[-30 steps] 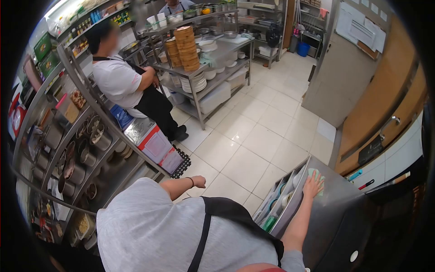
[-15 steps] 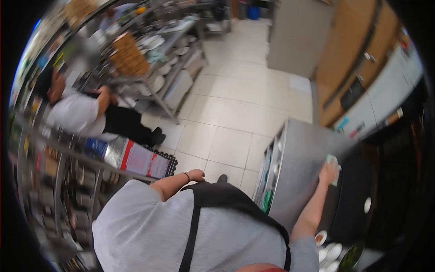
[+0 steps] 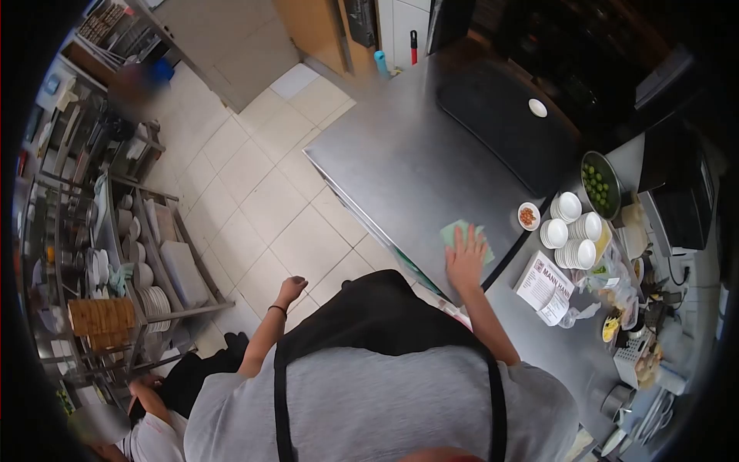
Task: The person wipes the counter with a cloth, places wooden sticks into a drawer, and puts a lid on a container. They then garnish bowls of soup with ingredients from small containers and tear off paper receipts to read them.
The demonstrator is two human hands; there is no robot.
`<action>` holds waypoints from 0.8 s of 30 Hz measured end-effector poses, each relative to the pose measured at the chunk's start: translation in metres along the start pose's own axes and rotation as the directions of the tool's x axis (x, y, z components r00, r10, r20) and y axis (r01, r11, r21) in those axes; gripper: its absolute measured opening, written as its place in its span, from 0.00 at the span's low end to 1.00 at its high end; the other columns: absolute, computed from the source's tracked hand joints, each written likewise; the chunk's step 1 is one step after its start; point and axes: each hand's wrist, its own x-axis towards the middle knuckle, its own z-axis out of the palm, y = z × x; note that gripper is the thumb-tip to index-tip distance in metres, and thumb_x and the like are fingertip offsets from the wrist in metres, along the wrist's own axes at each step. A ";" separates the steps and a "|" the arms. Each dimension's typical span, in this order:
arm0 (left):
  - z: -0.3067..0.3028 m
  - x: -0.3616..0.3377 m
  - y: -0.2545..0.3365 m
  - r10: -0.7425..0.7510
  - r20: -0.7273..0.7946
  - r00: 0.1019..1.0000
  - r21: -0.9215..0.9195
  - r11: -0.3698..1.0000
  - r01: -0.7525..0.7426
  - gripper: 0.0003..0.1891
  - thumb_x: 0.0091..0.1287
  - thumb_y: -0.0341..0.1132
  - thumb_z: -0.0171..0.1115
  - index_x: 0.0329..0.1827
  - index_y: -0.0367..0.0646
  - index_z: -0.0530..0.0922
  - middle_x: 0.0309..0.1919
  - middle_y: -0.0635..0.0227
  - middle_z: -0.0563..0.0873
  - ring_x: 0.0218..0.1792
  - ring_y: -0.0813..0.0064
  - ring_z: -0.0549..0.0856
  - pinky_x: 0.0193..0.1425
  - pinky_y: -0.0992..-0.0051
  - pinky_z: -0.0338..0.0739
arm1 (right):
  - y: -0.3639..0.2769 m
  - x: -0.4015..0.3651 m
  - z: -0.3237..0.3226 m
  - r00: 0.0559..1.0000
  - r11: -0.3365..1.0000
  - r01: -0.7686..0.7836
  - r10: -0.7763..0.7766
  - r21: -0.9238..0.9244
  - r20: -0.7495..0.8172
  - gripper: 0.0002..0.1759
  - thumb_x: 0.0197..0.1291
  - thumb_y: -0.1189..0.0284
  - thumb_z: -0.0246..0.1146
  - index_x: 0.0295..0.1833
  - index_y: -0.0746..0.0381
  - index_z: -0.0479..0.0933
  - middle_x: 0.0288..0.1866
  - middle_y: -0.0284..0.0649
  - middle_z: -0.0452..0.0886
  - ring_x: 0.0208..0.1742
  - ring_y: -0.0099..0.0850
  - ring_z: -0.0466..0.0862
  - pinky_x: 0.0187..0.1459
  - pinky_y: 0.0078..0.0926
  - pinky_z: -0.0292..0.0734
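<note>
My right hand (image 3: 464,260) presses a pale green cloth (image 3: 453,232) against the steel counter (image 3: 377,162), holding it under the fingers and palm. The cloth lies near the counter's front edge, to the left of a small white dish of reddish-brown pieces (image 3: 529,217). Beyond it lies a black mat (image 3: 500,115) with a small white dish (image 3: 538,108) on top. My left hand (image 3: 292,289) hangs beside my apron (image 3: 369,308) over the floor, its fingers loosely curled with nothing visible in them.
Stacked white dishes (image 3: 576,254), a bowl of green fruit (image 3: 600,185) and a printed box (image 3: 543,286) stand to the right. At the left are a rack with white plates (image 3: 156,308) and a co-worker in a white shirt (image 3: 158,439). Tiled floor (image 3: 254,200) lies between.
My view has turned right, toward the counter. My right hand has brought the green cloth from beside the black mat back toward the near edge. My left hand still hangs by my side.
</note>
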 end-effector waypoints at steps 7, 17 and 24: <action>0.015 -0.037 0.028 0.064 -0.013 0.998 -0.019 0.998 -0.064 0.18 0.55 0.44 0.60 0.42 0.38 0.79 0.35 0.55 0.83 0.38 0.62 0.82 0.45 0.69 0.75 | 0.020 0.189 0.039 0.952 0.974 -0.224 0.212 -0.030 -0.222 0.31 0.60 0.54 0.46 0.65 0.58 0.55 0.67 0.55 0.50 0.67 0.56 0.48 0.66 0.47 0.37; 0.075 -0.171 -0.107 -0.369 -0.087 0.925 -0.038 0.929 0.367 0.19 0.54 0.44 0.61 0.40 0.37 0.79 0.34 0.54 0.83 0.38 0.59 0.82 0.44 0.68 0.75 | -0.133 0.396 0.097 0.983 0.995 0.081 -0.090 -0.062 -0.161 0.31 0.61 0.51 0.42 0.67 0.54 0.54 0.68 0.47 0.51 0.69 0.50 0.47 0.67 0.44 0.38; 0.081 -0.147 -0.084 -0.257 0.057 0.965 -0.028 0.966 0.259 0.18 0.55 0.44 0.61 0.40 0.37 0.79 0.34 0.54 0.83 0.38 0.60 0.82 0.44 0.69 0.75 | -0.251 0.298 0.106 0.789 0.787 0.614 -0.612 0.054 -0.058 0.29 0.60 0.53 0.44 0.65 0.53 0.57 0.68 0.44 0.54 0.68 0.44 0.52 0.66 0.47 0.42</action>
